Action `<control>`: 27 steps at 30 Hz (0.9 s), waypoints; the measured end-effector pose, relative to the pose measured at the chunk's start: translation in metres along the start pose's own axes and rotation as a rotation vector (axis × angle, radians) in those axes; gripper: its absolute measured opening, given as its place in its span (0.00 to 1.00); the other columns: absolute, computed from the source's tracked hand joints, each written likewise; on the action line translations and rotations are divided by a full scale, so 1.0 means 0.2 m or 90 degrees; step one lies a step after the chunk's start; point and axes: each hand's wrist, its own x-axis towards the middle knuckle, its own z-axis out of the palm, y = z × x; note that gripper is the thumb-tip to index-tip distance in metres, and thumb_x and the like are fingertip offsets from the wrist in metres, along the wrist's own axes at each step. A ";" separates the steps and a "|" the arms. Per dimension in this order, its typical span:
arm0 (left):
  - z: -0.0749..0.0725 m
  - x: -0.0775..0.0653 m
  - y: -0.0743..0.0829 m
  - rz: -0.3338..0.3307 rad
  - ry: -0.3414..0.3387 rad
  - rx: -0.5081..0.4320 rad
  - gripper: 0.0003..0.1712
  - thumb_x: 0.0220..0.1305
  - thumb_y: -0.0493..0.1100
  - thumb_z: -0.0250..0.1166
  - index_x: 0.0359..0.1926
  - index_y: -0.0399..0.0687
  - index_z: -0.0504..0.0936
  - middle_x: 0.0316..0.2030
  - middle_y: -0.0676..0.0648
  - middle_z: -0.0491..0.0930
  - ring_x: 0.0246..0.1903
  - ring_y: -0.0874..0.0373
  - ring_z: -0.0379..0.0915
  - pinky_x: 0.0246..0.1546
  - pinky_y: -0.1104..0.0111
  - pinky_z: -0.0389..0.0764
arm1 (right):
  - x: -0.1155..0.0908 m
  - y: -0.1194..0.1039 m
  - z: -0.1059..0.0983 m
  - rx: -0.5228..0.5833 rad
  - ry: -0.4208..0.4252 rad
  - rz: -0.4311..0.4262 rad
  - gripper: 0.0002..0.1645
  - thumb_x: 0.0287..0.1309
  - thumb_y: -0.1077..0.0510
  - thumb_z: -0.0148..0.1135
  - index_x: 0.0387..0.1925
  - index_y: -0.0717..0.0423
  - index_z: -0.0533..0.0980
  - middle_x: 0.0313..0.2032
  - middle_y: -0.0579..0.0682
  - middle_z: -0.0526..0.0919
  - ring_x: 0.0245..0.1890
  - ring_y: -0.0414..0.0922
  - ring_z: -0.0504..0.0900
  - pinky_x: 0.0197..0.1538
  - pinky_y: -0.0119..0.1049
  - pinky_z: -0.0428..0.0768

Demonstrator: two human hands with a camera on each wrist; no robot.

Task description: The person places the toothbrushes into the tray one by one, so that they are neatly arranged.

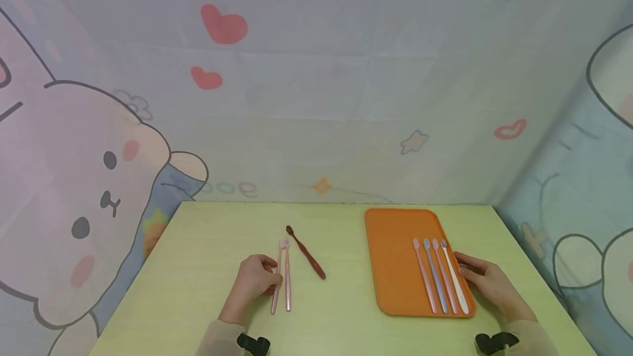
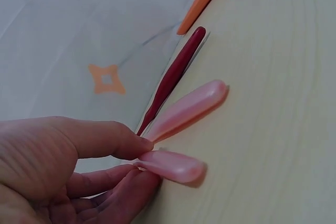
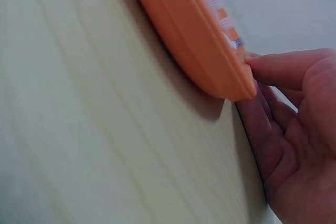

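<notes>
My left hand (image 1: 255, 277) pinches a pink toothbrush (image 1: 274, 302) between thumb and fingers, left of the tray. Close beside it lies a second pink toothbrush (image 1: 288, 290), the two heads almost meeting. In the left wrist view their thick handles spread apart past my thumb. A dark red toothbrush (image 1: 309, 258) lies slanted to their right. My right hand (image 1: 489, 284) holds the right rim of the orange tray (image 1: 395, 268), thumb on the edge in the right wrist view; some fingertips are hidden behind it. On the tray's right half lie pink, blue and white toothbrushes (image 1: 456, 284), side by side.
The pale wooden table (image 1: 341, 323) carries everything. Behind it hangs a printed cloth (image 1: 321, 98) with hearts and cartoon animals, reaching round to both sides. Dark wrist cameras (image 1: 254, 344) sit on both sleeves.
</notes>
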 end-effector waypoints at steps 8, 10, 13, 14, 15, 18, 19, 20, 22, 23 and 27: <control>-0.01 0.01 -0.01 -0.003 0.000 -0.009 0.18 0.47 0.27 0.69 0.43 0.30 0.80 0.29 0.42 0.79 0.17 0.56 0.78 0.18 0.65 0.82 | 0.00 -0.01 0.00 0.003 -0.004 0.003 0.38 0.71 0.50 0.58 0.73 0.64 0.60 0.67 0.70 0.65 0.47 0.24 0.76 0.48 0.33 0.83; -0.01 0.01 -0.02 -0.004 0.003 -0.005 0.18 0.47 0.27 0.70 0.43 0.31 0.80 0.28 0.42 0.79 0.17 0.56 0.78 0.18 0.65 0.82 | 0.00 -0.01 0.00 0.000 -0.004 0.004 0.38 0.71 0.50 0.58 0.73 0.64 0.60 0.67 0.70 0.65 0.47 0.24 0.76 0.48 0.33 0.83; -0.01 0.02 -0.03 -0.008 0.010 0.002 0.18 0.47 0.27 0.70 0.42 0.31 0.81 0.27 0.43 0.79 0.17 0.56 0.77 0.17 0.66 0.82 | 0.00 -0.01 0.00 0.003 -0.006 0.005 0.38 0.71 0.50 0.58 0.73 0.64 0.60 0.67 0.70 0.66 0.47 0.24 0.77 0.48 0.33 0.83; -0.01 0.02 -0.03 -0.006 0.013 0.004 0.18 0.46 0.27 0.70 0.42 0.32 0.81 0.27 0.43 0.79 0.16 0.56 0.77 0.17 0.66 0.82 | 0.00 -0.01 0.00 0.003 -0.005 0.005 0.38 0.71 0.50 0.58 0.73 0.64 0.60 0.67 0.70 0.66 0.47 0.24 0.77 0.49 0.33 0.83; -0.01 0.02 -0.03 -0.005 0.014 0.005 0.18 0.46 0.27 0.70 0.42 0.32 0.81 0.27 0.43 0.79 0.16 0.56 0.77 0.17 0.66 0.82 | 0.00 -0.01 0.00 0.004 -0.005 0.006 0.38 0.71 0.50 0.58 0.73 0.64 0.60 0.67 0.70 0.66 0.47 0.24 0.77 0.49 0.33 0.83; -0.02 0.03 -0.03 -0.004 0.019 0.003 0.18 0.46 0.27 0.70 0.42 0.32 0.81 0.26 0.44 0.80 0.16 0.57 0.77 0.17 0.66 0.82 | -0.01 -0.01 0.00 0.006 -0.006 0.005 0.38 0.71 0.49 0.58 0.73 0.64 0.60 0.68 0.70 0.65 0.47 0.24 0.77 0.49 0.33 0.83; -0.02 0.03 -0.03 -0.004 0.019 0.001 0.18 0.46 0.27 0.70 0.42 0.31 0.81 0.26 0.44 0.80 0.16 0.57 0.77 0.17 0.66 0.82 | -0.01 -0.01 0.00 0.007 -0.004 0.005 0.38 0.71 0.50 0.58 0.73 0.65 0.60 0.67 0.70 0.65 0.47 0.24 0.77 0.49 0.33 0.83; -0.02 0.03 -0.03 -0.004 0.019 -0.002 0.19 0.46 0.27 0.70 0.42 0.31 0.81 0.27 0.44 0.80 0.16 0.57 0.77 0.17 0.66 0.82 | -0.01 -0.01 0.00 0.007 -0.004 0.005 0.38 0.71 0.50 0.58 0.73 0.65 0.60 0.67 0.70 0.65 0.47 0.24 0.77 0.49 0.32 0.83; -0.02 0.03 -0.03 -0.008 0.018 -0.008 0.19 0.46 0.28 0.70 0.43 0.31 0.81 0.27 0.44 0.80 0.17 0.57 0.78 0.17 0.66 0.82 | -0.01 -0.01 0.00 0.006 -0.002 0.003 0.38 0.70 0.50 0.59 0.72 0.65 0.60 0.67 0.70 0.66 0.47 0.24 0.76 0.49 0.32 0.83; -0.02 0.03 -0.03 -0.010 0.018 -0.010 0.19 0.46 0.28 0.70 0.43 0.32 0.81 0.27 0.44 0.80 0.17 0.57 0.78 0.18 0.66 0.82 | -0.01 -0.02 0.00 0.004 0.000 0.002 0.38 0.70 0.50 0.59 0.72 0.65 0.61 0.67 0.69 0.66 0.47 0.24 0.76 0.49 0.32 0.83; -0.03 0.04 -0.03 -0.019 0.017 -0.014 0.20 0.46 0.29 0.70 0.44 0.32 0.81 0.28 0.43 0.81 0.18 0.56 0.78 0.19 0.66 0.82 | -0.01 -0.02 0.00 -0.005 0.002 0.003 0.38 0.70 0.49 0.59 0.72 0.64 0.61 0.67 0.69 0.66 0.47 0.23 0.75 0.49 0.31 0.83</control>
